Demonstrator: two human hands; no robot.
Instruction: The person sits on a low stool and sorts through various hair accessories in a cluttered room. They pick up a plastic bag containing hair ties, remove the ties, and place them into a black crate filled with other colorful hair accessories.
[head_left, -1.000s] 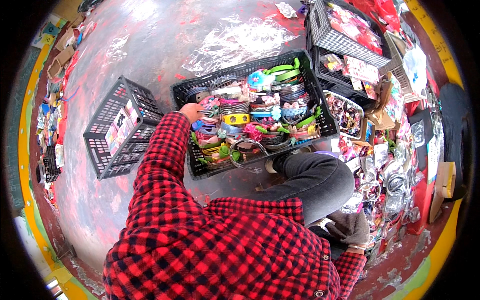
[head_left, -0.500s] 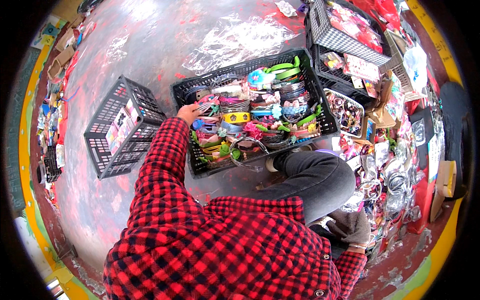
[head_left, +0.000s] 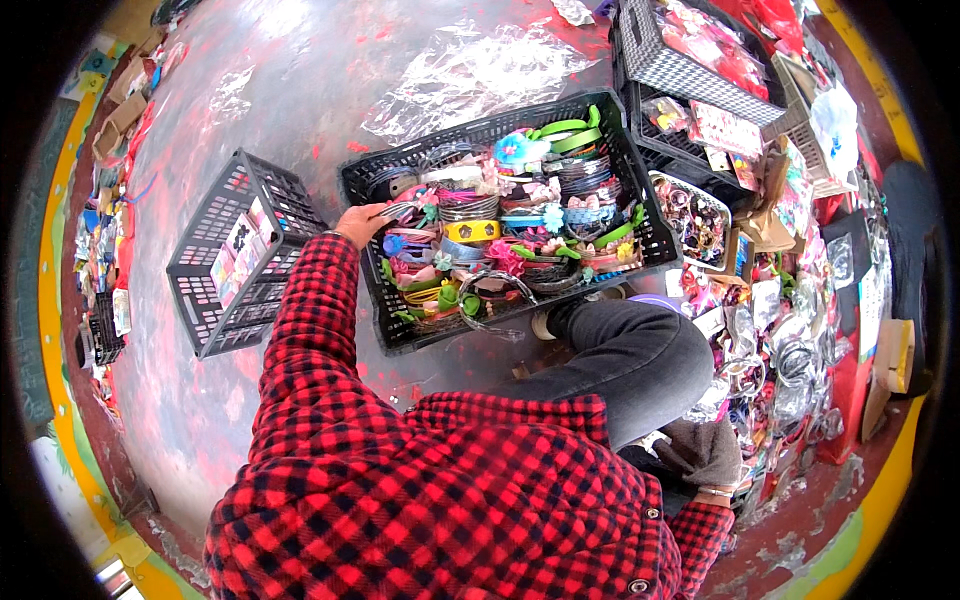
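Note:
A black plastic crate (head_left: 405, 337) full of colourful headbands (head_left: 470, 208) stands on the floor in front of me. My left hand (head_left: 362, 224) is at its left rim, fingers closed at the end of a greyish headband (head_left: 402, 209) among the others. Its fingertips are partly hidden. A yellow headband (head_left: 472, 232), green headbands (head_left: 575, 140) and a blue flower (head_left: 522, 150) lie inside. Over the crate's near edge hangs a dark headband in clear wrap (head_left: 490, 325). Of my right hand (head_left: 714, 497), only the wrist part shows, beside a grey-brown cloth (head_left: 703, 452); its fingers are hidden.
A smaller black crate (head_left: 240, 255) with packets stands at left. Clear plastic sheeting (head_left: 480, 75) lies beyond the big crate. To the right are stacked baskets (head_left: 690, 70), a white basket of small accessories (head_left: 692, 220) and heaps of bagged goods (head_left: 790, 360). My bent knee (head_left: 650, 365) is close to the crate.
My left hand has drawn slightly left, from over the headbands to the crate's left rim. The crate's contents look much the same; my right arm has stayed in place.

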